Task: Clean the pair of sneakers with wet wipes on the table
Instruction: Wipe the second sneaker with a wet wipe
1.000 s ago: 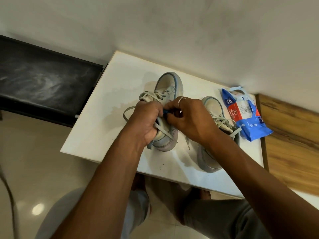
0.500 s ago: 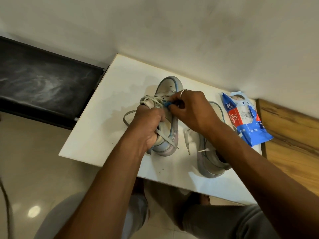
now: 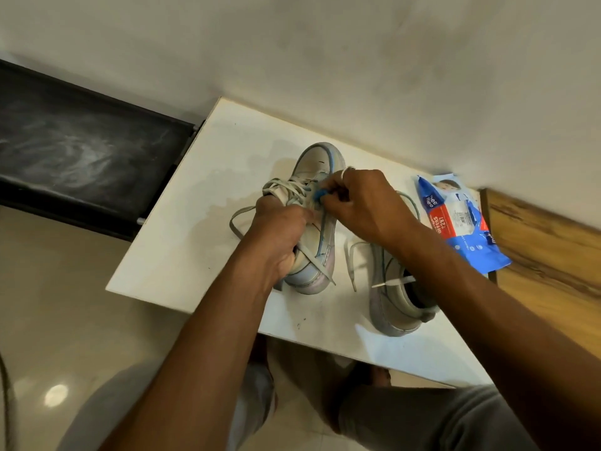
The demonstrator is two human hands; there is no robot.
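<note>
Since a second ago the right hand (image 3: 367,206) has slid from the middle of the left sneaker (image 3: 320,164) up towards its laces (image 3: 286,188), and the view has tipped a little lower.

From my seat, going left to right: a dark shelf (image 3: 81,148) sits at the far left, butting against the white table (image 3: 195,249). On the table stands the left sneaker, toe pointing to the wall and one loose lace end trailing off to its left. The left hand (image 3: 279,236) grips it from the left side near the heel, fingers curled tight round the upper. The right hand comes in from the other side. Its thumb and fingertips pinch a small blue wad (image 3: 320,194) and press it against the sneaker just beside the laces. There is a ring (image 3: 348,170) on one finger. I cannot tell what the wad is made of.

Under the right forearm the right sneaker (image 3: 390,307) stands on the table just beside the first, heel towards me and laces undone. Further right, at the table's far corner, lies the pack of wet wipes (image 3: 455,222), flat and untouched. Beyond it runs a wooden surface (image 3: 546,249).
</note>
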